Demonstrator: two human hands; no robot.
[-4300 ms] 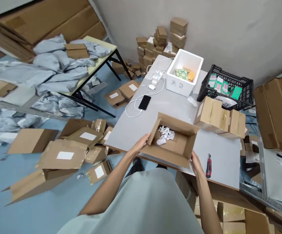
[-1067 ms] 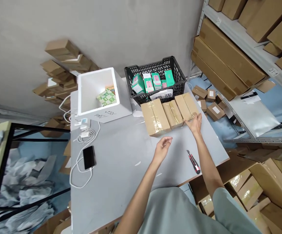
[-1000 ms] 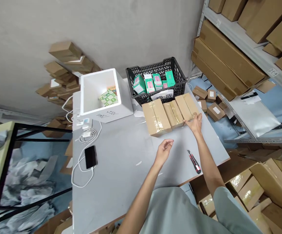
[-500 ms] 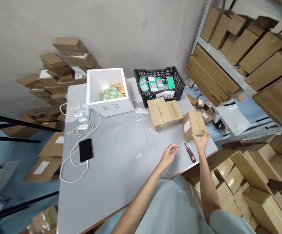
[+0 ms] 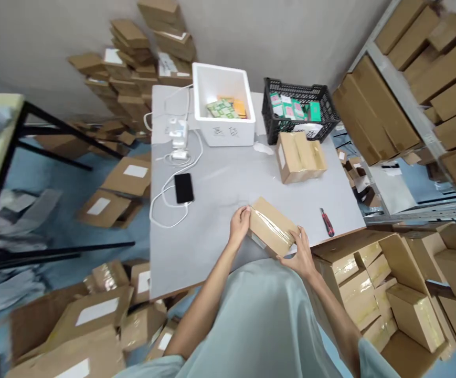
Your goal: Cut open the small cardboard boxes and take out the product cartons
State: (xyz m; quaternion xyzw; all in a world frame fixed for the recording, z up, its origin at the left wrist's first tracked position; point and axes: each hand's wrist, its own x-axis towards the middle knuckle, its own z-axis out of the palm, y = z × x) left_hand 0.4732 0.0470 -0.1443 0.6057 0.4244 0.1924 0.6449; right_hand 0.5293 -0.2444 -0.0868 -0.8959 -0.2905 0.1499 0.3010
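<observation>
A taped cardboard box [image 5: 273, 224] is held between my two hands near the front edge of the grey table [image 5: 215, 231]. My left hand [image 5: 239, 226] grips its left end, fingers pressed against the side. At the other end my right hand [image 5: 299, 254] clasps the box, thumb below and fingers on top. Shiny clear tape runs along the top, and part of a white label shows on the side facing me. To the right lies a red and black utility knife [image 5: 327, 222]. Further back sit more cardboard boxes [image 5: 300, 160], side by side.
A white foam box [image 5: 228, 134] with packets and a black plastic crate [image 5: 269, 118] of green packs stand at the back. A phone [image 5: 183, 188] on a white cable lies left. Right of the table is a large carton [image 5: 404, 257] of boxes; shelves stand beyond.
My right hand has brought the box from the table's right side towards me, and my left hand has closed on its other end. The view has swung left and down.
</observation>
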